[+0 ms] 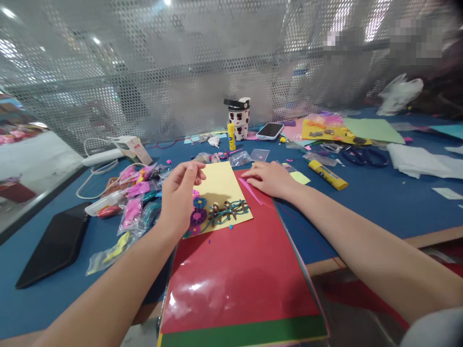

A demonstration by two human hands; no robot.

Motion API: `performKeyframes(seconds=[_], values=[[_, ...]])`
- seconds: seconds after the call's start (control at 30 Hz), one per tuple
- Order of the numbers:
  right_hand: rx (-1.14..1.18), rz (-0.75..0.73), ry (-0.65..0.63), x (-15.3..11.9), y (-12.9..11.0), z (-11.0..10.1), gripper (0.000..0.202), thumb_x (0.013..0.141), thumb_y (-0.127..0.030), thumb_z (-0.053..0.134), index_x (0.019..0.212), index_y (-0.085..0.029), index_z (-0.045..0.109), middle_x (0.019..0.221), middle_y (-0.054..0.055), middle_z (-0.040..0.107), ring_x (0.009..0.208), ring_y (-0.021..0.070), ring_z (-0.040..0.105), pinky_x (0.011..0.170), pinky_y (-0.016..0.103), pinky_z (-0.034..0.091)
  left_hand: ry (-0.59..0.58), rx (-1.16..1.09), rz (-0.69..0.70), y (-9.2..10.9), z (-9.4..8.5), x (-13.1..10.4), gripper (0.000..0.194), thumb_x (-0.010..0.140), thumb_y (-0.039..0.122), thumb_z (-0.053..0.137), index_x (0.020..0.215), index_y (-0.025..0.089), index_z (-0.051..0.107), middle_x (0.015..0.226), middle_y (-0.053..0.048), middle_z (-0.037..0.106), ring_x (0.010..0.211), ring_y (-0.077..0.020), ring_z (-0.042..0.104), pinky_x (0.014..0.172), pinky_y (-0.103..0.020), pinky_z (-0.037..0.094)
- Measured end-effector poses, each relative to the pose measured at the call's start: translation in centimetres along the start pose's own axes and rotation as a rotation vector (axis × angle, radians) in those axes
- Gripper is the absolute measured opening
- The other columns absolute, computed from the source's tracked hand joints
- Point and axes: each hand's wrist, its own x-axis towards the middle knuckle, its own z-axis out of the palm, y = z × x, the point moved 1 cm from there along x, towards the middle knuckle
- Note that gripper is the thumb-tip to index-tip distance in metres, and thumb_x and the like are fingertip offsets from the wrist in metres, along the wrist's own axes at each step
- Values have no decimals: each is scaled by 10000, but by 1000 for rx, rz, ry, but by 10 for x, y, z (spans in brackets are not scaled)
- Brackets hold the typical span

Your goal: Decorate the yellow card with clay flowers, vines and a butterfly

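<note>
A pale yellow card [217, 180] lies on a red sheet [242, 274], bearing clay flowers [198, 214] and teal stems with brown pieces [227, 212]. Over the card's left edge is my left hand [180, 195], its fingers curled and thumb against the index finger; whatever it may hold is too small to make out. Resting on the red sheet's upper right, my right hand [269, 178] has its fingers lowered beside a pink tool [251, 190]. The tool lies on the sheet, just below the fingertips.
Bagged clay [132, 212] and a black tablet-like item [54, 241] lie left. Behind stand a glue stick [231, 136] and a cup [239, 118], near a phone [270, 131]. Right are a yellow tube [328, 175], scissors [365, 156] and white tissue [419, 159].
</note>
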Motion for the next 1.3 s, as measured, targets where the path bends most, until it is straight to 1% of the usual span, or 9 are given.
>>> performKeyframes(seconds=[0.13,0.27,0.33,0.4,0.6,0.7,0.87,1.03,1.3], values=[[67,3,16,4,-3,1,212,897,-275,524,850,-206,719,959,64,686,884,212,600,773,340,351,-56,147,70,2,1,-3,180,918,295,514,879,222,674,743,8,610,723,-110,560,690,-234,457],[239,27,43,2,-15,-3,267,936,-314,451,929,-170,676,915,54,698,798,165,607,710,289,403,-255,547,267,5,2,-8,168,894,231,553,1039,215,637,905,-17,678,819,-148,598,757,-291,466],[387,16,12,-2,-28,-4,321,943,-371,421,939,-170,670,828,28,691,702,137,594,642,262,415,-388,719,401,6,4,-13,200,887,236,593,1084,221,627,985,-28,696,900,-176,606,815,-326,463],[729,10,-43,-7,-42,-4,298,899,-395,491,892,-163,676,808,25,680,704,134,586,636,261,414,-451,795,498,8,6,-16,178,892,269,612,1063,228,642,984,-25,715,932,-187,613,835,-334,460],[1113,99,-47,-11,-64,-7,205,787,-350,623,727,-161,675,632,-28,574,607,95,494,587,256,371,-310,892,615,16,3,-19,113,882,343,634,910,254,698,857,17,750,810,-191,611,747,-345,433],[1223,149,-88,-11,-64,-9,213,773,-355,647,823,-160,716,627,-31,583,582,88,480,568,255,372,-258,950,639,17,1,-18,123,897,330,613,898,246,702,853,11,753,797,-198,600,731,-356,422],[1122,104,-15,-13,-63,-8,214,757,-319,679,915,-188,740,834,25,700,718,125,578,663,276,440,-226,930,556,17,3,-18,136,901,309,597,865,213,686,826,0,741,803,-196,599,742,-347,431],[971,11,93,-16,-64,-8,196,802,-345,658,876,-174,718,695,0,624,623,106,506,581,253,397,-233,911,565,19,5,-21,130,889,318,612,833,223,679,783,13,733,772,-192,591,719,-345,406],[906,-11,124,-19,-65,-13,150,837,-313,615,826,-183,687,736,10,652,653,119,539,608,258,416,-300,918,594,18,6,-20,147,904,386,589,920,268,675,891,13,755,824,-204,622,744,-370,372]])
